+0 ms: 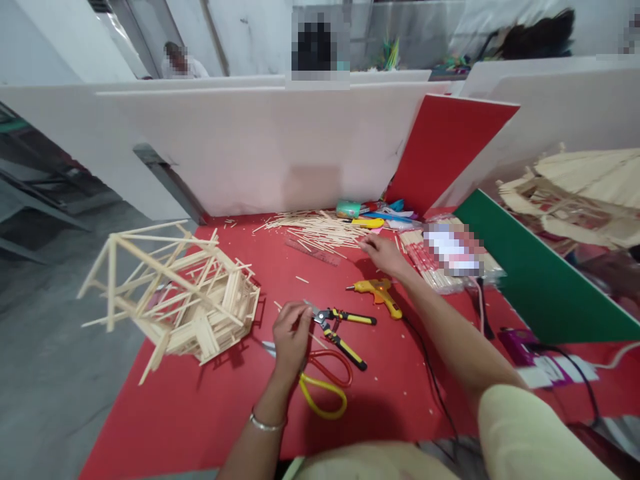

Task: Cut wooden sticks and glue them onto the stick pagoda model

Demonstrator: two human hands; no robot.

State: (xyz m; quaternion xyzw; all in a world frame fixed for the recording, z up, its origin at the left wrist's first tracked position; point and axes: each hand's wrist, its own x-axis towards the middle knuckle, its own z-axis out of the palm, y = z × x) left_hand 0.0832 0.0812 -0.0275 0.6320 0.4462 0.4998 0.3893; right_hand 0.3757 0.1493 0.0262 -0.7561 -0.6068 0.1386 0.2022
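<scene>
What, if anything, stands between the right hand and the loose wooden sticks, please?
Nothing visible does: the right hand is at the right end of the loose wooden sticks. The yellow cutter lies just beyond its fingers, and the ruler along the sticks' near side, neither in between.

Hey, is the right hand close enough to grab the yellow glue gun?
Probably yes. The right hand is just beyond the glue gun, near the loose sticks, and nothing seems to cover the gun. It would likely just need to draw back a little.
</scene>
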